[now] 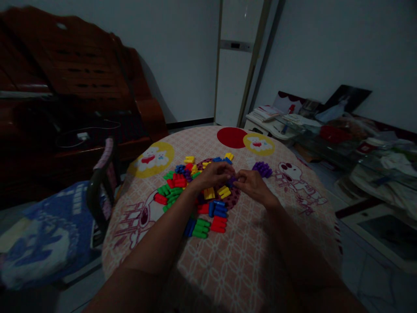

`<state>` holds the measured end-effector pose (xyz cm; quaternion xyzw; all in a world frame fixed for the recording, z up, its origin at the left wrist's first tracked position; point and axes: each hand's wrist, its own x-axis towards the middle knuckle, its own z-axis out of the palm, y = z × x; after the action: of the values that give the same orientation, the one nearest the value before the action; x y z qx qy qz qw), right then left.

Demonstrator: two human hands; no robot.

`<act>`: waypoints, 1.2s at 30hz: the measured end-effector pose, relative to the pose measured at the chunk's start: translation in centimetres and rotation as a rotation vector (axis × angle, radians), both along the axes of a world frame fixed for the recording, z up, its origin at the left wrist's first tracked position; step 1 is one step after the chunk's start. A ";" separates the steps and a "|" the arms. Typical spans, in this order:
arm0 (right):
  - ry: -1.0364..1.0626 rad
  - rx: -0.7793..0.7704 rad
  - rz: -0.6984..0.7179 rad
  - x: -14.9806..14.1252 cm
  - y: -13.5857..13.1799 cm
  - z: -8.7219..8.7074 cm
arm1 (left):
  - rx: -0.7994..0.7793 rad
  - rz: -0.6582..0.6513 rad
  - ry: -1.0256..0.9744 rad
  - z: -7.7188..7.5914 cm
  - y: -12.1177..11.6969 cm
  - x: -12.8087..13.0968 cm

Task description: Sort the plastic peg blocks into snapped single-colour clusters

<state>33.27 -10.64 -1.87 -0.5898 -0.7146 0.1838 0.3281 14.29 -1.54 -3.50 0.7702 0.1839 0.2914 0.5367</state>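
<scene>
Over the middle of the round table, my left hand [215,174] reaches in with its fingers curled together. My right hand [252,184] meets it from the right, thumb and fingers pinched. Between the fingertips shows a purple toy block [232,181], partly covered; both hands appear to grip it. A cluster of purple blocks [262,169] lies just beyond my right hand. Left of and below my hands spread loose finger-shaped blocks: green blocks [174,198], red blocks [218,224], blue blocks [218,209] and yellow blocks [224,191].
A patterned tablecloth [228,269] covers the round table. At left stands a chair with a blue cloth [55,234], with a wooden sofa [81,74] behind it. A cluttered glass-topped cabinet [309,130] runs along the right. A tall white cabinet-like unit [233,78] stands at the back.
</scene>
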 end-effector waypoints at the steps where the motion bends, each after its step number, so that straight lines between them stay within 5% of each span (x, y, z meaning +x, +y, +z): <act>1: -0.005 -0.015 -0.009 0.7 0.0 0.3 | -0.007 -0.007 -0.024 0.1 0.0 -0.1; 9: -0.260 0.025 -0.386 7.6 0.3 0.7 | 0.038 0.261 -0.043 -0.6 1.6 -1.3; 14: -0.389 -0.008 -0.411 8.2 0.7 -1.0 | -0.039 0.292 -0.085 -1.3 2.1 -1.4; 23: -0.270 -0.070 -0.470 8.2 1.1 -2.0 | -0.039 0.299 -0.052 -1.5 2.7 -2.0; 29: -0.418 -0.024 -0.513 7.8 0.9 -1.8 | 0.217 0.314 0.140 -1.0 2.2 -2.0; 36: -0.539 0.018 -0.543 7.3 0.5 -0.4 | 0.585 0.131 0.427 -1.0 0.4 0.5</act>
<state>40.53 -10.11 -2.32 -0.7818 -0.5947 -0.0778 0.1703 14.76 -1.14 -4.54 0.9211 0.2496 0.1982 0.2237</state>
